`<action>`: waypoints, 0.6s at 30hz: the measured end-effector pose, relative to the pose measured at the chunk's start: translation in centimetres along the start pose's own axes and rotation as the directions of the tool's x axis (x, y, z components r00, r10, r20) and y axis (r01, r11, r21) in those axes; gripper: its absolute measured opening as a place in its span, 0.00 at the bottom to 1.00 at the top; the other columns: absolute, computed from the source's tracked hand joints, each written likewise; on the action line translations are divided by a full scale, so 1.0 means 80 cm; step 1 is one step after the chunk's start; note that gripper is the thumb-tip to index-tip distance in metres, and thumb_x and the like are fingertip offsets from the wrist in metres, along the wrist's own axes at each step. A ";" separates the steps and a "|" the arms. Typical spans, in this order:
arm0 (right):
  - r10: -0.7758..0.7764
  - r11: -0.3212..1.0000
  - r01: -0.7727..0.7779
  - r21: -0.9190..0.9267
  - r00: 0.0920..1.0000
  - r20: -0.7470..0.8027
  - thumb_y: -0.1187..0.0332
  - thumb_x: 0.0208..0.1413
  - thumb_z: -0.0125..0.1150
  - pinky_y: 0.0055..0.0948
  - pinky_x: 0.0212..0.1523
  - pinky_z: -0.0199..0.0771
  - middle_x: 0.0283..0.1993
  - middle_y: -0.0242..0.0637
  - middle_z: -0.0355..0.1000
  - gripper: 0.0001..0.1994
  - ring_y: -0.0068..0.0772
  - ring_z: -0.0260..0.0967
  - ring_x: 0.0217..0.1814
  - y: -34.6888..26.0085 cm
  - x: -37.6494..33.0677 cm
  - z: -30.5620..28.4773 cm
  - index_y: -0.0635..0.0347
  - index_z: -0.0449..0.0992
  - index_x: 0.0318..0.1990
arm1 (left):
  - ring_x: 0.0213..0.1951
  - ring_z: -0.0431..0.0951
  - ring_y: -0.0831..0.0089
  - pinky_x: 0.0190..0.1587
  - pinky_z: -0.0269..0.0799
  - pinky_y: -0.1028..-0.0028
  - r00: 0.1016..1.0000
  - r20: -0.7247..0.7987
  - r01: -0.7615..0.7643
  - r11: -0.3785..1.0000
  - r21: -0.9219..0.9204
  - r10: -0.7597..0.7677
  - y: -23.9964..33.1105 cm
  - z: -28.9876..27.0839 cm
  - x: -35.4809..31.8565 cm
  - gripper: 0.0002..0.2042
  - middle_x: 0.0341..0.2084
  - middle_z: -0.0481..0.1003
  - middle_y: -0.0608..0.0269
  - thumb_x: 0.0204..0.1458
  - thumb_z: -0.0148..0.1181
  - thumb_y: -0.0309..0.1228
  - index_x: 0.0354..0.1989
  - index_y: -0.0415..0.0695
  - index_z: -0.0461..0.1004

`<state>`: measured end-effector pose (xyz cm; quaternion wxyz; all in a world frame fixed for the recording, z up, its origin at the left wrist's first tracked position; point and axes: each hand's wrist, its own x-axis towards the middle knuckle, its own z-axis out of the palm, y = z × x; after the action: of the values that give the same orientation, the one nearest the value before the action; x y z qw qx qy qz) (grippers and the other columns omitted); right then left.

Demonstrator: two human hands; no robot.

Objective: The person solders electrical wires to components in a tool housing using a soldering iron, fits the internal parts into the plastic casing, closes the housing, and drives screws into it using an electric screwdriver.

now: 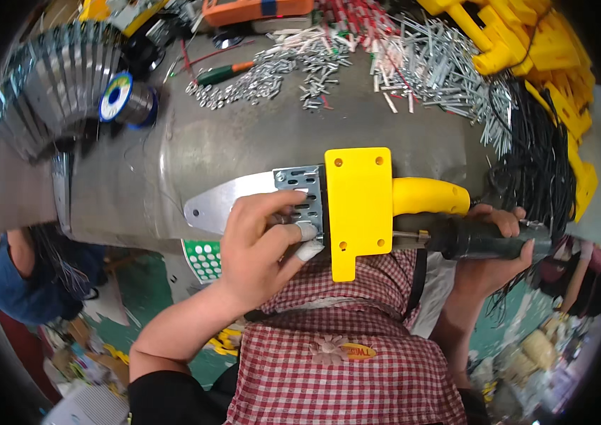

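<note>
A yellow plastic tool housing (359, 202) with a side handle (430, 197) lies in front of me at the bench's near edge. Joined to its left side is a slotted metal bracket (300, 185), from which a pointed flat metal plate (233, 202) sticks out leftward. My left hand (258, 244), with white covers on some fingertips, is closed around the bracket. In my right hand (495, 244) is a dark electric screwdriver (456, 239), gripped by its body below the handle. Its shaft points left and reaches the housing's lower right edge; the tip's exact contact is hidden.
Loose screws (435, 67) and small nuts (233, 88) lie along the back, beside a hand screwdriver (224, 74). A solder spool (127, 103) and stacked metal plates (59, 78) stand left. Black cables (541, 163) and yellow housings (527, 35) crowd the right. Another person (31, 276) sits at lower left.
</note>
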<state>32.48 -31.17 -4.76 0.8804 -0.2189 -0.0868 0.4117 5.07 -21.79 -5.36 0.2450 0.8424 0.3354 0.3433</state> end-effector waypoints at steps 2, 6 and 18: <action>0.008 1.000 -0.009 -0.021 1.000 -0.017 0.61 0.51 0.51 0.38 0.60 0.56 0.30 0.24 0.57 0.17 0.20 0.62 0.34 -0.002 0.002 -0.008 0.54 0.61 0.47 | 0.36 0.72 0.62 0.37 0.68 0.69 1.000 -0.014 -0.011 0.999 -0.035 0.010 -0.002 0.000 0.001 0.13 0.42 0.73 0.56 0.32 0.67 0.21 0.26 0.42 0.69; 0.029 1.000 -0.029 0.009 0.999 -0.015 0.60 0.51 0.50 0.37 0.61 0.54 0.30 0.25 0.58 0.17 0.22 0.62 0.36 0.001 0.001 -0.012 0.54 0.61 0.48 | 0.36 0.73 0.60 0.37 0.70 0.68 0.999 -0.023 -0.046 0.997 -0.070 0.044 -0.005 -0.002 -0.004 0.12 0.43 0.72 0.56 0.31 0.65 0.21 0.27 0.41 0.70; 0.066 0.994 -0.069 0.089 0.997 0.028 0.61 0.51 0.52 0.36 0.62 0.51 0.31 0.26 0.59 0.18 0.23 0.62 0.36 0.003 0.001 -0.004 0.56 0.60 0.48 | 0.31 0.71 0.64 0.32 0.65 0.70 0.997 -0.030 -0.071 0.992 -0.102 0.068 -0.010 0.006 -0.012 0.11 0.31 0.73 0.63 0.32 0.65 0.20 0.27 0.43 0.72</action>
<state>32.49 -31.05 -5.12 0.8737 -0.1766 -0.0719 0.4475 4.63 -22.04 -6.57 0.2714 0.8352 0.2911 0.3797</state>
